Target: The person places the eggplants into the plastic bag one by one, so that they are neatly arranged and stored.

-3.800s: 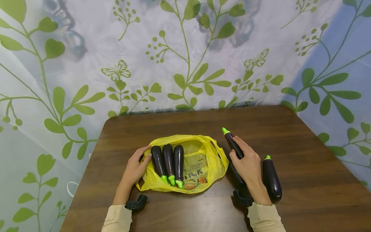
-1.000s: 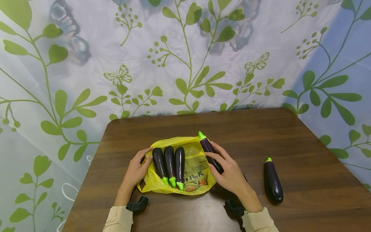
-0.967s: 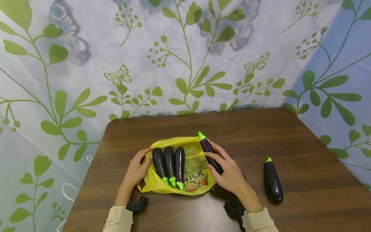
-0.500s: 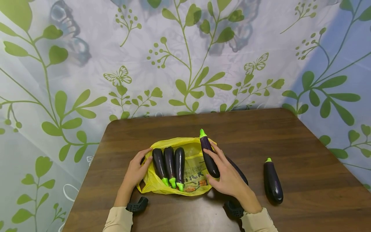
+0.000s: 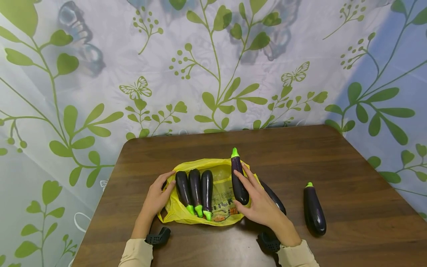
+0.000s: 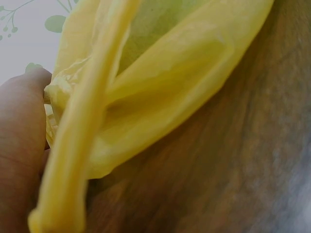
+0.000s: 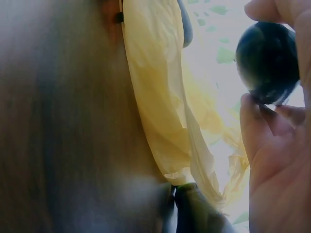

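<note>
In the head view, a yellow plastic bag (image 5: 186,218) lies with its mouth spread wide. Three dark purple eggplants (image 5: 195,191) with bright green stem ends rest side by side in its left part. My left hand (image 5: 156,196) pinches the bag's left rim; the left wrist view shows the thumb against the yellow plastic (image 6: 160,92). Over the bag's right side, my right hand (image 5: 258,202) grips another eggplant (image 5: 237,178), its green end pointing away. The right wrist view shows this eggplant's rounded end (image 7: 267,63) between thumb and fingers, above the bag's side.
One eggplant (image 5: 274,196) lies on the table just right of the bag, partly behind my right hand. Farther right lies another eggplant (image 5: 314,209). Behind the brown wooden table (image 5: 293,148) hangs a leaf-patterned curtain (image 5: 186,22).
My right hand has carried its eggplant left, from beside the bag to over its right side. In the last second the eggplant has turned straighter away from me. My left hand stays put.
</note>
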A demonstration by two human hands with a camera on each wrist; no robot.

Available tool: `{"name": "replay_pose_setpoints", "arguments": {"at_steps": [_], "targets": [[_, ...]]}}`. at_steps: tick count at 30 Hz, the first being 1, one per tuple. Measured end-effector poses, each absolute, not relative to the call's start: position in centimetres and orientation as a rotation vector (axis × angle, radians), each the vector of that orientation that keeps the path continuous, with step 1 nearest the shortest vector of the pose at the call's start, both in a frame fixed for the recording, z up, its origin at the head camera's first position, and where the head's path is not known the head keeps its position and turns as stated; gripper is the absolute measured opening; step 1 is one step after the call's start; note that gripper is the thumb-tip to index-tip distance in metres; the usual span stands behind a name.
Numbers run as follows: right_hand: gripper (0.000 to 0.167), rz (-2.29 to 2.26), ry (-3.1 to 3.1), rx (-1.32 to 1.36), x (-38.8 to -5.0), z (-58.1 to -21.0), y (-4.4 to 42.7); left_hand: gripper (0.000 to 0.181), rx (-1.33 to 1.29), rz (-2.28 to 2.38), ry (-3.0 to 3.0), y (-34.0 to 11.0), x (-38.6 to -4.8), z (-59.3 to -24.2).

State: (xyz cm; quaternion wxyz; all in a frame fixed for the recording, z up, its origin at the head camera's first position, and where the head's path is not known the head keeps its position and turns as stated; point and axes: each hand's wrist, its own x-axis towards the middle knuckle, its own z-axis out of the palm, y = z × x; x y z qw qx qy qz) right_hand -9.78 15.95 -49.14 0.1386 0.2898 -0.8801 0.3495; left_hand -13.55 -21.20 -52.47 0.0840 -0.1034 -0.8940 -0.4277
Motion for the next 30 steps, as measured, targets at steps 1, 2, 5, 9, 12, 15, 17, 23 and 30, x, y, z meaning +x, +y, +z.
{"name": "replay_pose_setpoints", "arguments": {"at_steps": [1,2,5,9,12,15,17,23,30], "targets": [[0.097,1.008,-2.545,0.844,-9.79,-49.15,15.93,0.044,-0.311,-1.277,-2.668,-21.21,-13.55,-52.48],[0.097,1.000,-2.549,0.846,-9.79,-49.16,15.91,0.044,-0.312,-1.279,-2.669,-21.21,-13.54,-52.48],[0.098,0.991,-2.579,0.845,-9.77,-49.17,15.88,0.044,-0.312,-1.284,-2.669,-21.22,-13.50,-52.44],[0.096,0.971,-2.633,0.834,-9.63,-49.25,15.81,0.044,-0.314,-1.274,-2.668,-21.18,-13.47,-52.44],[0.095,0.961,-2.665,0.836,-9.56,-49.36,15.73,0.044,-0.315,-1.267,-2.668,-21.16,-13.48,-52.45],[0.094,0.961,-2.698,0.840,-9.55,-49.47,15.68,0.044,-0.313,-1.269,-2.668,-21.15,-13.50,-52.44],[0.094,0.972,-2.722,0.838,-9.53,-49.52,15.67,0.044,-0.309,-1.271,-2.668,-21.16,-13.50,-52.42],[0.093,0.980,-2.757,0.838,-9.46,-49.60,15.65,0.044,-0.307,-1.276,-2.668,-21.17,-13.50,-52.42],[0.092,0.932,-2.713,0.910,-9.35,-50.05,15.49,0.044,-0.318,-1.284,-2.660,-21.15,-13.52,-52.51]]}}
